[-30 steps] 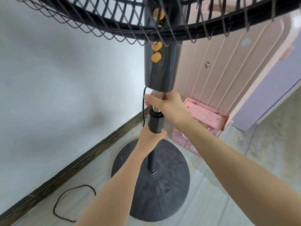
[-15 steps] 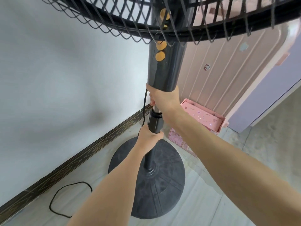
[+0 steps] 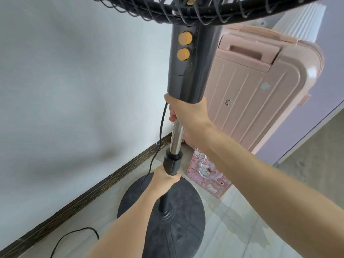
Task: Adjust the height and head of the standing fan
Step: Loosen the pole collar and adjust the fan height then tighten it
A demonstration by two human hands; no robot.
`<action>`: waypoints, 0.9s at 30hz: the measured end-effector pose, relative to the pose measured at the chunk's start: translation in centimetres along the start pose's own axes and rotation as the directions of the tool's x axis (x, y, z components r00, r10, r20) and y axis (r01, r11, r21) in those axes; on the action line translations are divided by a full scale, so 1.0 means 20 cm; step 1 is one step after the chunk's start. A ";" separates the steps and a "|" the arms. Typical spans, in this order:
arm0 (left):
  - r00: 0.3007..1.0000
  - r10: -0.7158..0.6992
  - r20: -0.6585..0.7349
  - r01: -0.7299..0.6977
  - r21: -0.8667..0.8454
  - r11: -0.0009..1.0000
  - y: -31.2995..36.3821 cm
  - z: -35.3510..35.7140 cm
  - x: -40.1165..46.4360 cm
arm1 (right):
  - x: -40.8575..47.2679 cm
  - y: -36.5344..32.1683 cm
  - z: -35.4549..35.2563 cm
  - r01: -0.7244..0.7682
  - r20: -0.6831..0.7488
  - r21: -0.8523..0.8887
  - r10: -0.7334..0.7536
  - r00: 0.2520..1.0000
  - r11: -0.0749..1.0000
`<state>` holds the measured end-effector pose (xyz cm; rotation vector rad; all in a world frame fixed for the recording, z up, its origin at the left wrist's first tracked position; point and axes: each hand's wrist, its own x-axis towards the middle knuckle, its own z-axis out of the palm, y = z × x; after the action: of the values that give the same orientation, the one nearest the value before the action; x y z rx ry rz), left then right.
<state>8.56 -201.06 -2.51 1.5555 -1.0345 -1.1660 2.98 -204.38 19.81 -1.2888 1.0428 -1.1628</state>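
More chrome tube shows now: right hand clamped on it, apparently raising; left hand grips the collar.

Both hands closed around the fan's upright, one above the other.

The right hand is the upper one: its fingers wrap the shiny metal tube just under the dark control column, the back of the hand toward the camera, the top of the fist touching the column's lower end. Its forearm runs down and out to the lower right edge of view, bare and nearly straight. The left hand is the lower one, clenched on the black pole directly beneath the black collar, thumb side up against the collar. Its bare forearm reaches up from the bottom edge, left of centre. The two fists are apart, with bare tube and the collar between them.
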 end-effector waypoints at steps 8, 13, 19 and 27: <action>0.999 -0.032 0.017 0.032 -0.006 0.999 0.02 0.00 0.02 | 0.04 0.00 -0.04 0.086 0.082 -0.037 -0.082 0.993 0.996; 0.998 -0.010 0.057 0.010 0.002 1.000 0.04 0.00 0.00 | -0.01 0.18 -0.10 0.006 0.213 -0.008 -0.004 0.977 1.000; 0.998 0.027 0.065 -0.026 -0.022 0.999 0.05 -0.03 -0.05 | -0.05 0.27 -0.06 0.026 0.291 -0.099 0.004 0.957 0.995; 0.965 0.201 -0.166 -0.222 -0.119 0.968 0.13 0.01 -0.15 | -0.12 0.39 -0.03 -0.038 0.069 -0.177 0.051 0.996 0.983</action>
<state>7.57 -198.88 0.52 1.3669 -0.9719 -0.9352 2.34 -202.47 11.95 -1.4284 1.1337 -0.9996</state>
